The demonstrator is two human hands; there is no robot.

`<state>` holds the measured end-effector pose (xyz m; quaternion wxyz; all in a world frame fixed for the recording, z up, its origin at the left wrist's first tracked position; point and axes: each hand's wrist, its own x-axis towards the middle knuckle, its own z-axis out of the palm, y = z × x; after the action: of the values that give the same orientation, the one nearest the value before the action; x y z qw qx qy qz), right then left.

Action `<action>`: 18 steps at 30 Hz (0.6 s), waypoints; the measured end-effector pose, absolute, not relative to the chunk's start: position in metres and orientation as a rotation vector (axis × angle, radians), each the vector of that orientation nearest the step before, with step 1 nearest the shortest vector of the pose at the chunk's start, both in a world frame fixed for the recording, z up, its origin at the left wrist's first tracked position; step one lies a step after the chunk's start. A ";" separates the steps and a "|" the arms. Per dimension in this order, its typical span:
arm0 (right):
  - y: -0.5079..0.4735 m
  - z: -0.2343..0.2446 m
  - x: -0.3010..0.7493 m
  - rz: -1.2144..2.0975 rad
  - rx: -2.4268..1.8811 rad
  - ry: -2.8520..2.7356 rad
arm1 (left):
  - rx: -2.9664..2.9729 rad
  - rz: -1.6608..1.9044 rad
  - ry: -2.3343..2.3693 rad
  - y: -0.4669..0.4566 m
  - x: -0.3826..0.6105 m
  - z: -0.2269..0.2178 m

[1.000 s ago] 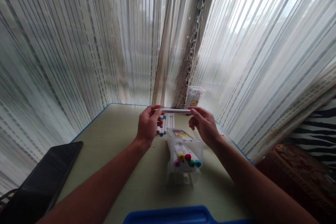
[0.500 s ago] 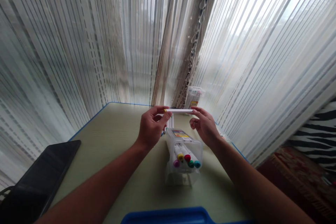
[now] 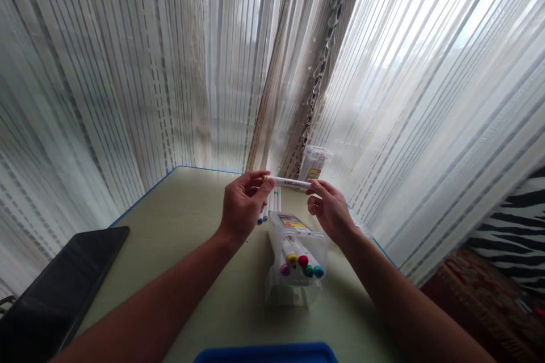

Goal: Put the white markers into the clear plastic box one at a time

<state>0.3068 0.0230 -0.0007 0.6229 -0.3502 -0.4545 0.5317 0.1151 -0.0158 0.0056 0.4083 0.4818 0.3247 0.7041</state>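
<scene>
My left hand pinches the left end of a white marker held level above the table. My right hand pinches its right end with thumb and forefinger. Just below the hands lies a clear plastic marker box, open toward me, with several markers inside showing pink, yellow, red, green and teal ends. A few loose markers lie on the table behind the box, partly hidden by my left hand.
The pale green table has a blue edge. A dark tablet rests at its left. A blue tray rim shows at the bottom. A second clear box stands against striped curtains. Zebra-print fabric is at the right.
My left fingers have shifted along the marker's left end and the marker now tilts slightly down to the right. The view has moved up a little.
</scene>
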 end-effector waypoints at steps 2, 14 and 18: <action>0.025 -0.002 0.308 1.226 -0.791 -1.034 | 1.235 1.752 0.815 -0.017 0.115 0.006; 0.027 -0.004 0.311 1.275 -0.789 -0.974 | 1.413 1.663 0.806 -0.032 0.123 0.012; 0.026 -0.002 0.311 1.274 -0.793 -0.968 | 1.402 1.661 0.799 -0.033 0.124 0.011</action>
<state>0.3107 0.0264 -0.0018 0.6271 -0.3460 -0.4222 0.5557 0.1238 -0.0328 0.0108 0.4012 0.5546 0.3161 0.6569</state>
